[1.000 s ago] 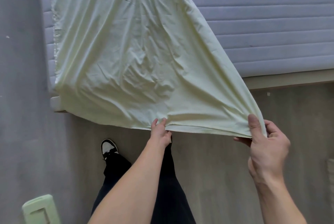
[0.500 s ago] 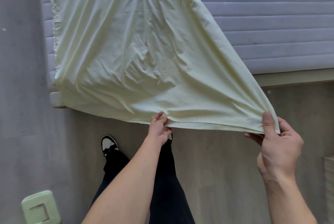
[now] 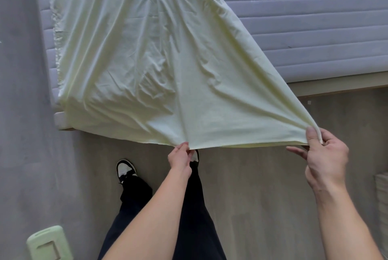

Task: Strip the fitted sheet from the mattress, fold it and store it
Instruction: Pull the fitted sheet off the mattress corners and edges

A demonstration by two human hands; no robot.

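A pale yellow-green fitted sheet (image 3: 147, 66) lies bunched over the left part of a grey quilted mattress (image 3: 304, 18) and hangs past its near edge over the floor. My left hand (image 3: 181, 159) pinches the sheet's near hem at the middle. My right hand (image 3: 323, 154) pinches the hem's right corner, thumb on top, and the cloth is stretched taut between the two hands. The sheet's far end runs out of view at the top.
A light wooden bed frame (image 3: 336, 85) shows under the mattress at the right. My dark trouser legs and a black-and-white shoe (image 3: 126, 170) stand on the grey wood floor. A grey wall runs along the left, with a pale green box (image 3: 49, 245) at the bottom left.
My right hand has carried the sheet's corner further right, stretching the hem wider. My left hand has stayed near the middle, keeping its pinch.
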